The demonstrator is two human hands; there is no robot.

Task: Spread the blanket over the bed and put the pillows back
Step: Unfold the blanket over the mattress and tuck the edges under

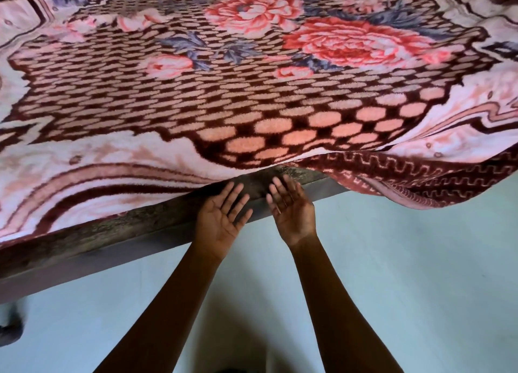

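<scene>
A: Where's the blanket?
B: 1 plush pink-and-maroon floral blanket covers the bed top from 9 to 3 o'clock. The near hem isn't settled. It lies flat at 8 o'clock, arches up off the brown mattress edge at 6, and drapes past the grey bed rail at 4.
A: Hands?
B: 2, both at 6 o'clock, just under the arch. Left hand: palm up, fingers straight and spread, holding nothing. Right hand: same, palm up, fingers straight, nothing in it. Neither seems to touch the hem. The right fingertips are near it but slightly blurred.
A: Why palms up there?
B: My read: they sit below the raised hem to guide it down onto the rail.
A: Why the overhang at 4?
B: Likely an uneven spread, with more cloth hanging on the right than the left. I'd tug it toward 9 to even it.
A: Counts?
B: 1 blanket, 1 bed, 2 hands, 0 pillows in view. Also 1 dark blurred object on the pale blue-green floor at 8 o'clock. Cannot identify it.
A: Progress?
B: Spread mostly done, hem left to square. Pillow step not yet begun, judging by this view.
</scene>
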